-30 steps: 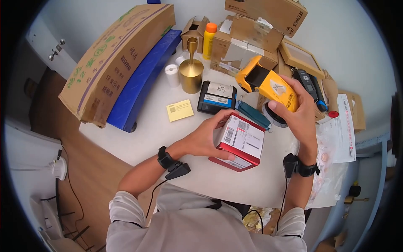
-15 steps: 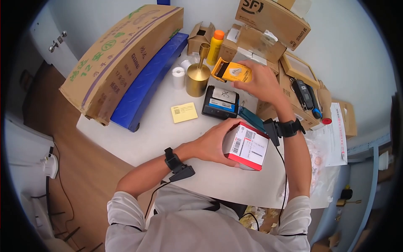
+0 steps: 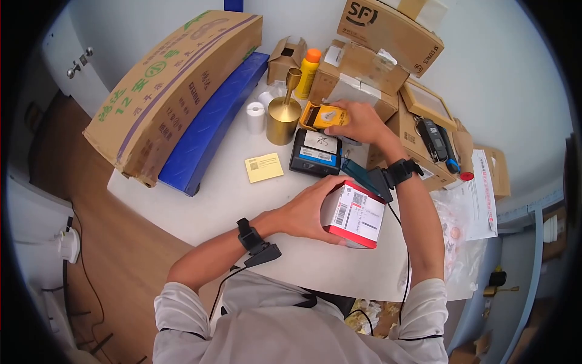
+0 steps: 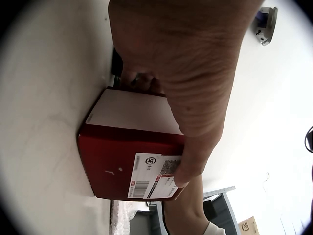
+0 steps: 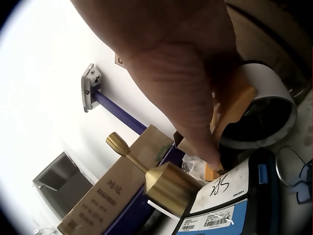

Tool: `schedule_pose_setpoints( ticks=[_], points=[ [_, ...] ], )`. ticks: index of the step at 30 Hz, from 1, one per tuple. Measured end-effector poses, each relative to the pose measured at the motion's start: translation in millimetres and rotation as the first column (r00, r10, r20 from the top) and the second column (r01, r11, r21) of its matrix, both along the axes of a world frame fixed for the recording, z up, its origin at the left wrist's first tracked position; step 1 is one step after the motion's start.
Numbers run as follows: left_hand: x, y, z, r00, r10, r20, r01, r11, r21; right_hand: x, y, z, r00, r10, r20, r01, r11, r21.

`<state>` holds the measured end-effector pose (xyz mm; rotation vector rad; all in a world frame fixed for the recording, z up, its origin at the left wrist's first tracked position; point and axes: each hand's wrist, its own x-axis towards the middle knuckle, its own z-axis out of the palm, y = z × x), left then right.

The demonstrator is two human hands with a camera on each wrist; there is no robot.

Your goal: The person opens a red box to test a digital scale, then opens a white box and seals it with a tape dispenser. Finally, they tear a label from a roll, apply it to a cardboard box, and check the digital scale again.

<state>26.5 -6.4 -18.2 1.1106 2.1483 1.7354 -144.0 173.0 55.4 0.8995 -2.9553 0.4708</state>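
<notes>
My left hand [image 3: 304,212] grips a red and white box [image 3: 359,213] from its left side, thumb along the near face; a printed label covers the face turned upward. In the left wrist view the thumb lies across the label of the red box [image 4: 134,161]. Behind the black label printer [image 3: 316,153], my right hand [image 3: 362,123] holds a yellow device [image 3: 329,116], fingers round its right end. The right wrist view has the hand [image 5: 181,83] just above the printer [image 5: 220,205], with the yellow device mostly hidden by it.
A brass vessel [image 3: 283,120], a white paper roll [image 3: 255,118] and an orange-capped yellow bottle [image 3: 308,76] stand behind. Yellow notes [image 3: 264,167] lie left of the printer. A long carton [image 3: 176,91] borders the left; stacked cartons [image 3: 357,67] fill the back right. Plastic wrap [image 3: 451,242] lies at right.
My right hand has carried the yellow device leftward and away from the body, from above the table's right part to behind the printer. The left hand still grips the box, now tilted slightly differently.
</notes>
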Motion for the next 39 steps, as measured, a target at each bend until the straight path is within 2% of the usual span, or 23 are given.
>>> schedule_pose_setpoints(
  ticks=[5,9,12,15,17,18,20,21,22,24,26,28,30,34,36,38,39],
  points=[
    [1.1,0.2,0.7,1.0,0.003,0.016,-0.002,1.0,-0.013,9.3,4.2,4.7,1.0,0.03,-0.01,-0.03,0.999,-0.027],
    [0.6,0.6,-0.7,1.0,0.011,0.001,-0.011,1.0,0.015,14.2,9.5,-0.7,0.997,0.045,-0.069,-0.044,0.999,0.017],
    [1.4,0.5,7.6,0.997,-0.006,0.078,0.007,1.0,-0.017,14.0,13.7,-6.1,0.997,0.031,-0.066,-0.031,1.0,-0.003],
    [2.4,0.9,8.4,0.994,-0.015,0.104,0.019,0.999,-0.033,44.2,13.9,16.9,0.997,-0.034,-0.072,0.033,0.999,-0.009],
    [3.0,0.9,6.5,0.991,0.009,0.133,-0.007,1.0,-0.021,75.1,13.8,37.4,0.999,0.011,-0.046,-0.017,0.991,-0.134],
    [2.4,1.0,4.8,0.994,0.018,0.11,-0.014,0.999,-0.037,90.5,15.9,46.0,0.999,0.004,-0.048,-0.01,0.991,-0.131],
    [1.2,0.9,-1.4,0.996,0.025,0.091,-0.021,0.999,-0.043,122.2,27.3,57.2,0.995,0.076,0.068,-0.066,0.989,-0.136],
    [0.7,1.3,-3.7,0.997,0.039,0.071,-0.036,0.998,-0.052,136.1,34.9,57.0,0.995,0.07,0.068,-0.06,0.989,-0.135],
    [0.9,2.1,-4.4,0.997,0.033,0.071,-0.03,0.998,-0.052,150.0,42.9,56.3,0.987,0.126,0.104,-0.11,0.983,-0.148],
    [1.5,3.3,-4.4,0.973,0.024,0.231,-0.036,0.998,0.048,172.7,55.3,56.7,0.974,0.181,0.137,-0.158,0.974,-0.163],
    [2.2,3.8,-5.1,0.96,0.024,0.281,-0.05,0.995,0.087,190.7,63.7,56.5,0.969,0.179,0.168,-0.167,0.982,-0.082],
    [1.0,3.2,-9.0,0.937,-0.005,0.348,-0.049,0.988,0.148,202.7,65.5,48.3,0.97,0.163,0.182,-0.147,0.984,-0.098],
    [0.1,2.5,-13.0,0.943,-0.026,0.331,-0.021,0.99,0.137,211.6,66.0,31.7,0.977,0.136,0.164,-0.112,0.982,-0.149],
    [1.9,2.1,-9.8,0.952,-0.081,0.297,0.04,0.989,0.141,229.1,78.0,44.2,0.987,0.07,0.148,-0.051,0.991,-0.127],
    [0.9,2.6,-10.2,0.953,-0.101,0.285,0.06,0.987,0.147,241.2,107.2,67.2,0.997,0.003,0.074,0.019,0.954,-0.298],
    [0.7,3.3,-8.9,0.97,-0.113,0.216,0.088,0.988,0.124,253.3,149.2,82.6,0.981,-0.177,-0.076,0.115,0.852,-0.51],
    [1.7,3.9,-8.7,0.969,-0.114,0.221,0.087,0.988,0.129,261.0,157.3,76.9,0.929,-0.368,-0.04,0.198,0.584,-0.787]
  ],
)
